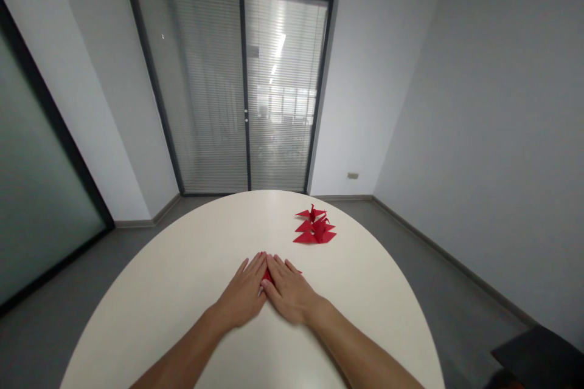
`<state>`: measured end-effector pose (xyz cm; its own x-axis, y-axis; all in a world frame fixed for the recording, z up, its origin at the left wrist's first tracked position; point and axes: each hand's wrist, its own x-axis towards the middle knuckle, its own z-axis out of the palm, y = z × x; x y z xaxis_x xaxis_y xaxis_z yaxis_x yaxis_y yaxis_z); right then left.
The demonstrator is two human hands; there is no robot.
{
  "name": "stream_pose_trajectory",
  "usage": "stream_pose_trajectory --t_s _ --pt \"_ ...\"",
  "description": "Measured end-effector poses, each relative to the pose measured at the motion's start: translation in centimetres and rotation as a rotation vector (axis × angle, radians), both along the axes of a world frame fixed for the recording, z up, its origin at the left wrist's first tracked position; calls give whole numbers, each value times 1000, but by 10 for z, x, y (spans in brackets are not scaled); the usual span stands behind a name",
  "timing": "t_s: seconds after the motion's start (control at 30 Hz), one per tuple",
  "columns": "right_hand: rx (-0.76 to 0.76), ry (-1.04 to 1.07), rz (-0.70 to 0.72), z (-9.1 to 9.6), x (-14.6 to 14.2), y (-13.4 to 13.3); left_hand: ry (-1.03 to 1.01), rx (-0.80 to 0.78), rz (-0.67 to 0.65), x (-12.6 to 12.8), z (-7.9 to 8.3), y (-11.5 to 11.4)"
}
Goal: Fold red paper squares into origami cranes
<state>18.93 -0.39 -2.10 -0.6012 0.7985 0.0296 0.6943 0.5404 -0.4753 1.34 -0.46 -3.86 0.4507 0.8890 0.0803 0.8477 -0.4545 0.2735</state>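
Both of my hands lie flat, side by side, over a piece of red paper [268, 276] on the pale round table [182, 279]. Most of the paper is hidden; red shows between the hands and as a small tip past my right fingers. My left hand [244, 292] presses down with fingers stretched forward and slightly apart. My right hand [292, 292] rests against it, fingertips almost meeting, its thumb reaching toward the left hand. Beyond the right hand, several folded red paper cranes [316, 228] stand close together in a row.
The table's curved far edge lies past the cranes. Behind it are a framed glass partition [246, 91] with blinds and a white wall with a socket [353, 175]. A dark flat object [542, 355] juts in at the lower right, off the table.
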Motion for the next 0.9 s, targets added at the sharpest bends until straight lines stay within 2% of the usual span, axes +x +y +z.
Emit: stream_pose_trajectory --t_s 0.17,0.43,0.53,0.63,0.73,0.9 --pt "-29 -57 1 5 2 0 18 -4 14 -2 -1 0" --pt "-136 -266 -10 18 17 -8 7 26 25 -1 3 -1" --pt "-37 -237 -9 17 19 -8 11 50 17 -2 2 -1" --pt "78 -162 63 14 21 -3 8 75 8 -4 1 -1" --pt "103 -115 136 10 24 3 -27 105 -6 -8 -1 0" --pt "194 -60 139 3 27 8 -138 206 -54 -16 -8 4"
